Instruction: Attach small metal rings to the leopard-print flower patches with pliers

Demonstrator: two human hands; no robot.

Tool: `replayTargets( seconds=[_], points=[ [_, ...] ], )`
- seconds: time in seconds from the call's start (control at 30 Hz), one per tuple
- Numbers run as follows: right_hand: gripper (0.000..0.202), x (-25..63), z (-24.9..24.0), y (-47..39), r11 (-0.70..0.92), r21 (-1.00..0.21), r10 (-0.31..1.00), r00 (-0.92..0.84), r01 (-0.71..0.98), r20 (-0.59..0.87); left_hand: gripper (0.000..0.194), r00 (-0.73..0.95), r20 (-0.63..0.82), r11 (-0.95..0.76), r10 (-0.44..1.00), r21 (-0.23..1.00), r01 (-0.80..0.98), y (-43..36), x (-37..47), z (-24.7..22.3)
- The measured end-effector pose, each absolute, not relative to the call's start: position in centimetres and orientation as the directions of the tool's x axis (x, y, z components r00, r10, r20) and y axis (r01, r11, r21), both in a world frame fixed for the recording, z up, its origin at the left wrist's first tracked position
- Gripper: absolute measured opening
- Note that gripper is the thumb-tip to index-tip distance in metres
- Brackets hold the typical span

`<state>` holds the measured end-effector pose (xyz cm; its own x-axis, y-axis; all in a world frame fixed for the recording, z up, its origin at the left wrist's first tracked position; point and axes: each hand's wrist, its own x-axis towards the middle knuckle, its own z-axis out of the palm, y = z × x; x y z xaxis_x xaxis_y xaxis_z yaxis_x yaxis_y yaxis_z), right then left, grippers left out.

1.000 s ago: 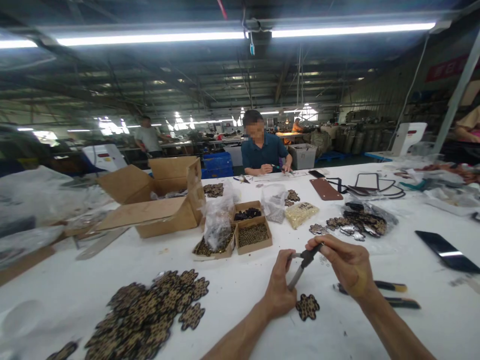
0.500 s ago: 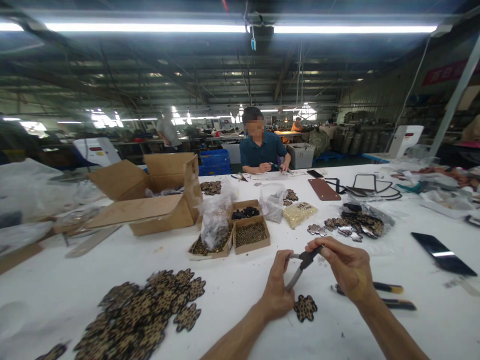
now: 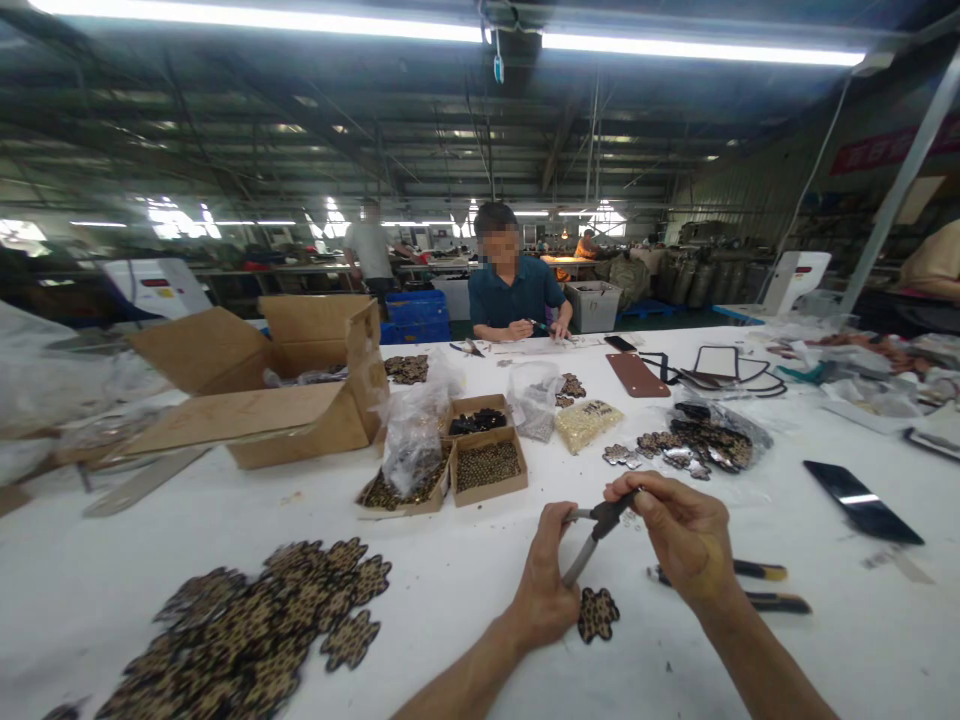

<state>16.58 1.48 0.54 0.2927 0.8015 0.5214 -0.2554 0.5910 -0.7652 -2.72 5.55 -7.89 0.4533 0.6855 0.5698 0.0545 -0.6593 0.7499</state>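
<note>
You are in a factory workshop: bare metal beams (image 3: 560, 158) and long tube lights (image 3: 705, 50) run under a high roof (image 3: 420, 130). Your white bench (image 3: 450, 590) carries parts in bulk, with a heap of leopard-patterned flower patches (image 3: 240, 630) toward its near left corner and a cardboard tray (image 3: 491, 490) of small brassy beads (image 3: 487, 463) mid-bench. Across its far edge you face a co-worker (image 3: 517, 290), with more worktables (image 3: 570, 262) behind.

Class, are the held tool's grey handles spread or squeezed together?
Spread: a gap shows between the grey handles in the left hand.
</note>
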Motion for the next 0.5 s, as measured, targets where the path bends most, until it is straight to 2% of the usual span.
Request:
replayTargets(
  seconds=[0.3, 0.5],
  points=[
    [0.019, 16.6, 0.0, 1.8, 0.562, -0.75, 0.825, 0.305, -0.35, 0.476, 0.098, 0.353, 0.579, -0.672, 0.735, 0.691, 0.266, 5.5, -2.4, -7.4],
    [0.021, 16.8, -1.0, 2.5, 0.515, -0.758, 0.854, 0.317, -0.4, 0.413, 0.097, 0.312, 0.626, -0.692, 0.714, 0.568, 0.444, 5.3, -2.5, -7.8]
  ],
)
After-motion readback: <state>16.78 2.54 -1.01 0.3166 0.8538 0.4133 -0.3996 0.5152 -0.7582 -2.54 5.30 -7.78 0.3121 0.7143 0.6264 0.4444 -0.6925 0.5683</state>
